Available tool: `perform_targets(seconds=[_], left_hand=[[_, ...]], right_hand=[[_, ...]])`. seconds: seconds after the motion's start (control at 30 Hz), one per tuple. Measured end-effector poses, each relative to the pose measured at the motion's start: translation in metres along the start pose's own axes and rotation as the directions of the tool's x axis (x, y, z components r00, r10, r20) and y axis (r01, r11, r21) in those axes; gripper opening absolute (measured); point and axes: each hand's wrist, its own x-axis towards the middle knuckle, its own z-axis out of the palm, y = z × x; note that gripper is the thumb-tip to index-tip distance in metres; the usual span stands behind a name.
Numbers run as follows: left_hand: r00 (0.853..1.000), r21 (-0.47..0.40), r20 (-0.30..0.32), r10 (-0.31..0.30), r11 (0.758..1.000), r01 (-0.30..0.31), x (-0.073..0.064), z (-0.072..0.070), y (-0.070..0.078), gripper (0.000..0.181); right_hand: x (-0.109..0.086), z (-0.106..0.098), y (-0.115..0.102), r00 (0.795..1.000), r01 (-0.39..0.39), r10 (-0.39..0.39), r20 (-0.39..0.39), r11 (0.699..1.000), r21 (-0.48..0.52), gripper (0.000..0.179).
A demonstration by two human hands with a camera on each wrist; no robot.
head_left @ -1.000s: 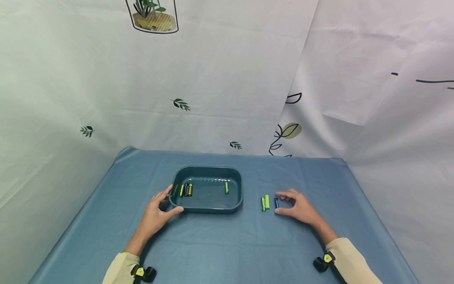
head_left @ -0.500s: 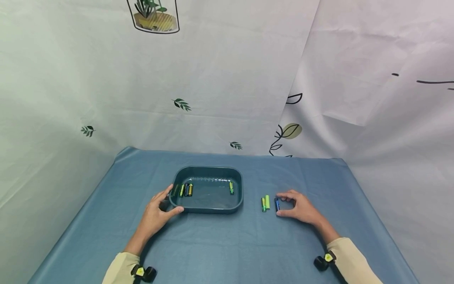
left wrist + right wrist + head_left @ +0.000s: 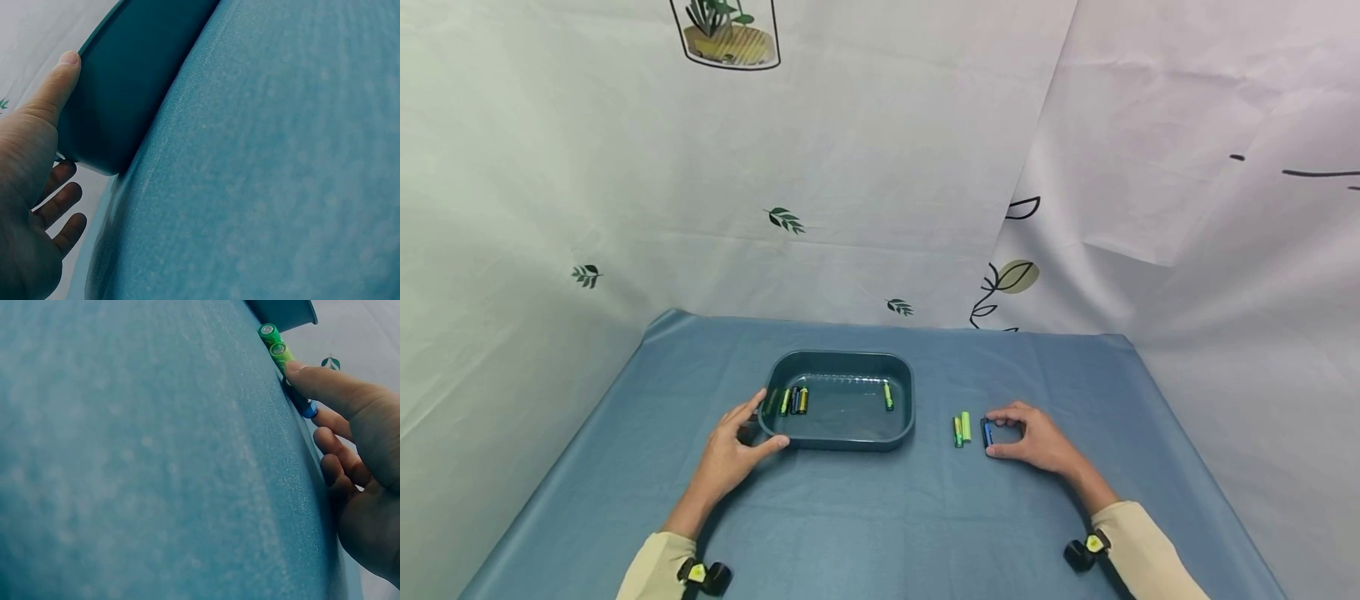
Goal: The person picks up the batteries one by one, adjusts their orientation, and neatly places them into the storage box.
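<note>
Teal tray (image 3: 842, 444): head view; left hand (image 3: 730, 446) gripping its 8 o'clock corner. Dark-blue battery (image 3: 987, 436): beyond tray's 3 o'clock, pinched endwise by right hand (image 3: 1037, 437); 2 green batteries (image 3: 958, 432) at its 9 o'clock may roll if bumped. Left wrist: thumb (image 3: 53, 90) pressure could shift tray. Right wrist: end-only pinch might slip.

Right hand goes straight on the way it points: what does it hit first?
Past the blue battery that the right hand pinches, the plain light-green battery looks first in line, though depth makes the exact line uncertain.
</note>
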Motion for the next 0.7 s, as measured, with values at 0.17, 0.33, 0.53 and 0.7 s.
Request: perform_targets(seconds=[0.17,0.33,0.53,0.7], left_hand=[[1.0,0.0,0.003,-0.01,1.0,0.01,0.0005,-0.0004,0.0005,0.093],[1.0,0.0,0.003,-0.008,1.0,0.008,0.0009,-0.0001,0.0,0.092],[1.0,-0.006,0.001,0.003,1.0,-0.003,0.0002,0.0003,-0.0005,0.092],[1.0,-0.01,0.001,0.004,1.0,-0.004,-0.0005,-0.0005,0.0001,0.092]], right_hand=[[-0.0004,0.0,-0.0011,1.0,0.001,-0.001,-0.005,1.0,-0.005,0.051],[-0.0014,0.0008,-0.0027,1.0,0.011,-0.011,-0.016,1.0,-0.003,0.049],[-0.0022,0.0014,-0.0028,0.999,0.02,-0.021,-0.024,1.0,-0.014,0.048],[-0.0016,0.001,-0.0019,0.999,0.023,-0.024,-0.029,1.0,-0.011,0.048]])
